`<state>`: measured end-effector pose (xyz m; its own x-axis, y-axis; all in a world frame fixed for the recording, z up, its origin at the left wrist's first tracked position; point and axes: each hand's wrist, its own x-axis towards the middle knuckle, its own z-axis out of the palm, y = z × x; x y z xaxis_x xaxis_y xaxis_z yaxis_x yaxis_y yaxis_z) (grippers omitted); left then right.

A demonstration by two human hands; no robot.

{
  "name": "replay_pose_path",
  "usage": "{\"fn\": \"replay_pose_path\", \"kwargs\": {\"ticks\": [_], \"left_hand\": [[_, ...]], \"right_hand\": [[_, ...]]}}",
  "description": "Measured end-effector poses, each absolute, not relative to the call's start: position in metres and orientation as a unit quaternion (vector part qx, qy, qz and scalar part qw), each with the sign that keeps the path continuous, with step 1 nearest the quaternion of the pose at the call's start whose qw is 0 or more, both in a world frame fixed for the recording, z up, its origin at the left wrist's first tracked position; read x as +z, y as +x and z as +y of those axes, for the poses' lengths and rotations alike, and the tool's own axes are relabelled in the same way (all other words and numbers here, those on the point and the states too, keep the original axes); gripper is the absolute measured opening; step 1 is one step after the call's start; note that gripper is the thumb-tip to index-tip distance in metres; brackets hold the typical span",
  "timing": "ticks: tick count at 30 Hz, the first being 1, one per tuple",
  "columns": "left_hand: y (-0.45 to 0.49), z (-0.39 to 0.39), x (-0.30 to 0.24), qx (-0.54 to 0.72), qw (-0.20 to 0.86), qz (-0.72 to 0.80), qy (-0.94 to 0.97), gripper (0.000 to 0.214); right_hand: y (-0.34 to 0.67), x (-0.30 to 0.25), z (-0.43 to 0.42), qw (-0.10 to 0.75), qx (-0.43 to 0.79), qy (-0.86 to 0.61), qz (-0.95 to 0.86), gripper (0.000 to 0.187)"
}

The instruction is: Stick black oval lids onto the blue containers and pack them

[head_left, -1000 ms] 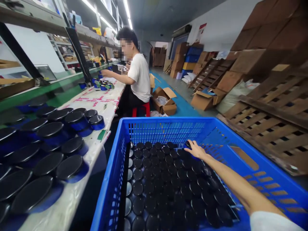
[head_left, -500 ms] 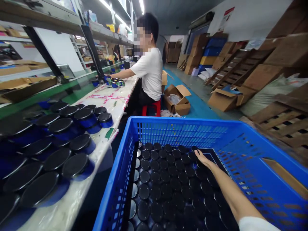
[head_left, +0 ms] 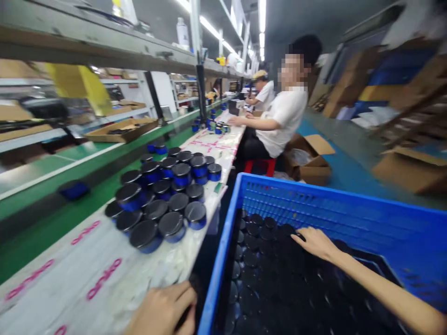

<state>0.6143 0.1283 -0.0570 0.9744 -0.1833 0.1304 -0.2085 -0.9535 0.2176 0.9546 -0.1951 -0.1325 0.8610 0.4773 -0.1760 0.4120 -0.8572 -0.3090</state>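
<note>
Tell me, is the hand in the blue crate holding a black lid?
Cannot tell: the right hand rests on top of the black lids, fingers hiding any grip.

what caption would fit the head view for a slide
Right hand rests on black-lidded jars in a blue crate; left hand at the table edge, near grouped blue jars.

Factory packing line (head_left: 87, 160), stacked cartons (head_left: 352, 88)
</note>
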Motion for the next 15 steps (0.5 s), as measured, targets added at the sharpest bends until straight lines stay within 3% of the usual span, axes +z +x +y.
{"fn": "replay_pose_path", "kwargs": {"ticks": [4,7,12,15], "left_hand": [[0.616,0.126,-0.045,0.013,0.119,-0.048,0.992,0.016],[0.614,0.123,-0.042,0.015,0.121,-0.026,0.992,0.013],[0.610,0.125,-0.044,0.033,0.123,-0.030,0.991,0.008],[0.610,0.126,-0.045,0.043,0.131,-0.033,0.990,0.010]], "right_hand": [[0.880,-0.043,-0.069,0.199,0.007,-0.810,-0.551,0.041],[0.813,0.006,0.015,0.195,-0.104,-0.677,-0.702,0.044],[0.768,0.004,0.102,0.109,-0.159,-0.704,-0.684,0.076],[0.770,-0.008,0.113,0.080,-0.160,-0.699,-0.693,0.075]]}}
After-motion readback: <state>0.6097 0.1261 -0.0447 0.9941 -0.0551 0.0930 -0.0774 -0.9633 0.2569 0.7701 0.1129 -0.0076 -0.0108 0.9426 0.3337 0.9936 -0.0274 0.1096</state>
